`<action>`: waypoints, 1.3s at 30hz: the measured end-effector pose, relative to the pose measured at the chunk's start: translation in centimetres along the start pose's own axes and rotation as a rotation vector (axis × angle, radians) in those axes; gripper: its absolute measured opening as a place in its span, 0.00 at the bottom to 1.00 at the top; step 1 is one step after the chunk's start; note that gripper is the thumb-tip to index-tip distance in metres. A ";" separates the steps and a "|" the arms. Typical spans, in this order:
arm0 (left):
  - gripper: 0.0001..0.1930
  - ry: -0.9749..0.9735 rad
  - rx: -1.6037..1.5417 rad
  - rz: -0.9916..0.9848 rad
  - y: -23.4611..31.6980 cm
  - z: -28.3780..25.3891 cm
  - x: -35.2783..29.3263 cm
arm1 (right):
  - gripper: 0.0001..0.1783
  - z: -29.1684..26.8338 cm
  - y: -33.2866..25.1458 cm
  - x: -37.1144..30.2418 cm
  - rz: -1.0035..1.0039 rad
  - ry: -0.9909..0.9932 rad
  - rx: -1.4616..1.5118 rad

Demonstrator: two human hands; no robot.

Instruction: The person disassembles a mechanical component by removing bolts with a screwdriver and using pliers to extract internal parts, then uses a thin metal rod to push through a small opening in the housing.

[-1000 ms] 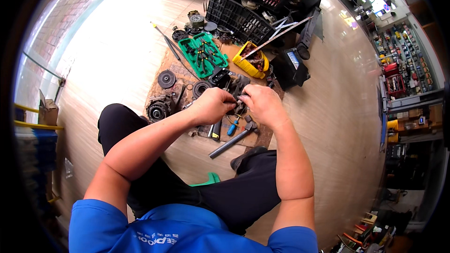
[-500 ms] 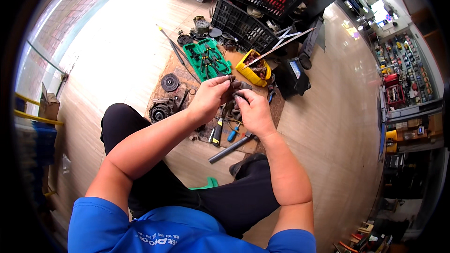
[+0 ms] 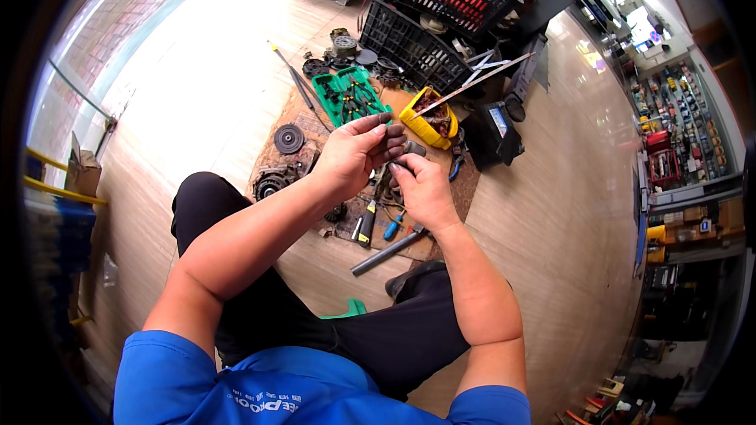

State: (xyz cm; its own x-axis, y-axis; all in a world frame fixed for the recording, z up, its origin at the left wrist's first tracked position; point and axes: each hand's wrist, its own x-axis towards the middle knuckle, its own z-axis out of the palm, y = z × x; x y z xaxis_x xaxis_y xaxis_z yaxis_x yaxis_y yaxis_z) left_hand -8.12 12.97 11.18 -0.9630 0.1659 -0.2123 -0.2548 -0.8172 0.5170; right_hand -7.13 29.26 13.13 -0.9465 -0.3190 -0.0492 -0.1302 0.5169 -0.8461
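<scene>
Head view: green case (image 3: 335,116) holds pliers (image 3: 358,101); left hand (image 3: 350,159) half-spread, right hand (image 3: 426,194) pinched, hold unclear

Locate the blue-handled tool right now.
In the head view, the blue-handled tool lies on the cardboard, just right of the black-and-yellow tool, below-left of the right hand.

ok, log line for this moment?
left hand: fingers smudged, loosely curled | right hand: pinching, contents unclear | nearby: green tool case, yellow container
</scene>
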 end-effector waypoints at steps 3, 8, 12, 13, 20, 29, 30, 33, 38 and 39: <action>0.17 0.005 -0.028 -0.014 0.2 0.2 -0.1 | 0.07 0.1 0.4 0.1 -0.018 -0.023 0.040; 0.16 -0.103 -0.042 -0.043 1.0 -0.3 0.0 | 0.08 -0.6 0.5 0.3 -0.117 -0.069 0.079; 0.16 -0.248 0.077 -0.204 2.3 0.2 -0.3 | 0.07 -2.9 -0.1 0.5 -0.235 -0.134 -0.137; 0.15 -0.284 0.133 -0.263 2.6 0.3 -0.5 | 0.07 -3.7 -0.3 0.5 -0.252 -0.153 -0.235; 0.11 -0.367 0.562 -0.472 2.1 1.1 -1.6 | 0.06 -5.6 0.3 0.5 -0.301 -0.121 -0.403; 0.11 -0.342 1.099 -0.244 -0.2 -0.2 -0.9 | 0.06 -4.3 0.1 -0.1 -0.332 -0.021 -0.560; 0.11 -0.332 1.162 -0.185 -0.3 0.3 -0.8 | 0.06 -4.5 0.0 -0.1 -0.317 -0.006 -0.572; 0.13 -0.222 1.144 -0.103 -0.7 -0.1 -0.8 | 0.07 -3.5 0.2 -0.1 -0.312 0.065 -0.507; 0.14 -0.064 0.561 -0.027 -1.4 -0.6 0.0 | 0.09 -2.3 -1.3 -0.4 -0.156 0.095 -0.175; 0.15 -0.039 0.479 0.001 -1.1 0.0 -0.2 | 0.10 -2.1 -1.1 -0.5 -0.122 0.068 -0.110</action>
State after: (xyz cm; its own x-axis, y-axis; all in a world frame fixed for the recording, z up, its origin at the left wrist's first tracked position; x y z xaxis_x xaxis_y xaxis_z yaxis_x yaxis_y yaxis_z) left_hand -7.70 13.81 10.67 -0.9636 0.1929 -0.1851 -0.2565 -0.4727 0.8431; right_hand -7.16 30.46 15.19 -0.9390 -0.3321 0.0893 -0.2732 0.5623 -0.7805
